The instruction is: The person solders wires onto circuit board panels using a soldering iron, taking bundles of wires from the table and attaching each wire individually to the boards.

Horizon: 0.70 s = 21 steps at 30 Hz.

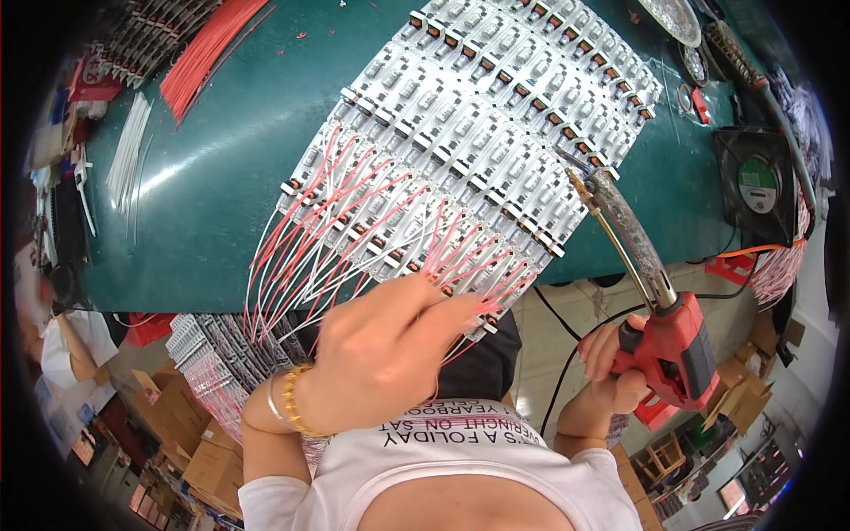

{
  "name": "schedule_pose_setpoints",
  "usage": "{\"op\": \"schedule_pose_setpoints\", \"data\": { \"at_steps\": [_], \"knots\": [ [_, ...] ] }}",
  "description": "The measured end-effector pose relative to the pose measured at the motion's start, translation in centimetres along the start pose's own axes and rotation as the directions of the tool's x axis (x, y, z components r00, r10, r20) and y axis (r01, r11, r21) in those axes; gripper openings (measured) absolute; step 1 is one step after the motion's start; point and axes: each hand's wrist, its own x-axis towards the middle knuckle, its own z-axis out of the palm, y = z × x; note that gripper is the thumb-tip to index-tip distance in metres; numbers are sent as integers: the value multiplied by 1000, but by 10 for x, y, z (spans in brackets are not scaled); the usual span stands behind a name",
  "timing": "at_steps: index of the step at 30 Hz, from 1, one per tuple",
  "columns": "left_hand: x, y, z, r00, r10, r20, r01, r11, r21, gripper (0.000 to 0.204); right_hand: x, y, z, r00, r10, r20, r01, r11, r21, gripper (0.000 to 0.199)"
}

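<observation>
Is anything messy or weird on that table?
A little messy: tiny red scraps lie scattered near the red wire bundle, like dropped trimmings. The white board panel also pokes past the near edge of the table. Nothing looks clearly broken.

Circuit boards (469,133): white, repeating rows, black-and-orange flecks.
Wires (288,248), 9 o'clock: red, white; tabletop (204,239): dark green; soldering gun (668,350), 4 o'clock: red, black; bracelet (295,407), 7 o'clock: gold; shirt (443,451), 6 o'clock: white.
</observation>
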Motion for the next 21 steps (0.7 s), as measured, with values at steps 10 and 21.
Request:
{"op": "schedule_pose_setpoints", "data": {
  "at_steps": [10, 21],
  "knots": [
    [-18, -18, -109, 906, -416, -78, 424, 893, 155, 8, 27, -16, 4, 990, -130, -50, 119, 978, -174, 76],
    [93, -97, -64, 927, -359, -106, 317, 904, -287, 13, 79, -47, 55, 945, -327, -2, 298, 863, -407, 67]
  ]
}}
